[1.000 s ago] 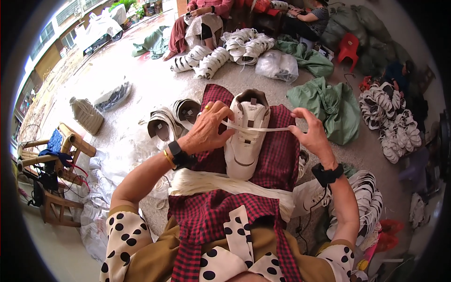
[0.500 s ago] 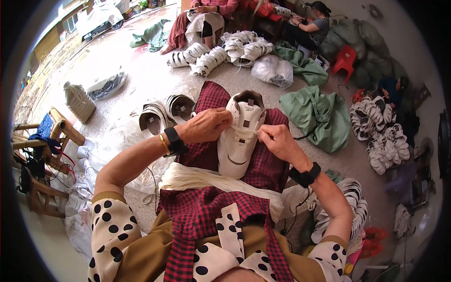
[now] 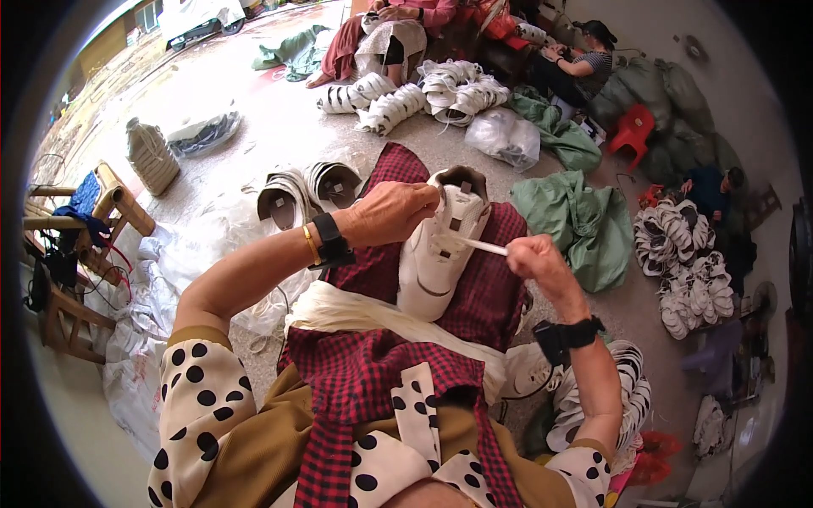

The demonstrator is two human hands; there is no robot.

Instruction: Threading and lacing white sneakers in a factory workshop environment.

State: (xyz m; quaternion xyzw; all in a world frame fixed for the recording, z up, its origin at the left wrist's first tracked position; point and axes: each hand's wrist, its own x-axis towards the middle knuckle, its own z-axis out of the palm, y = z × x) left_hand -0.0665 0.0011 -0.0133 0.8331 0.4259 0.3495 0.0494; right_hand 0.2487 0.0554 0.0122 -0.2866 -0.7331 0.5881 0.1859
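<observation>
A cream-white shoe upper (image 3: 430,269) with a brown lining lies across my lap on a red-and-black checked apron (image 3: 373,360), its toe toward me. My right hand (image 3: 542,264) is closed on a white shoelace (image 3: 485,246), which stretches taut from the front of the upper out to the right. My left hand (image 3: 396,212) rests at the upper's left edge beside the opening, its fingers pinched together; what lies between the fingertips is hidden. Below the toe, a bundle of loose cream laces (image 3: 373,323) is draped over my lap.
More white uppers (image 3: 284,199) sit just beyond my left forearm, on clear plastic sheeting. A green sack (image 3: 576,224) lies to the right. Stacked uppers (image 3: 627,385) stand by my right elbow. A bamboo chair (image 3: 110,212) is at left. Other people (image 3: 576,72) sit farther back.
My right hand has moved outward to the right, drawing the shoelace out into a longer taut length. My left hand has shifted slightly up and right, staying by the upper's edge. The whole view has turned slightly.
</observation>
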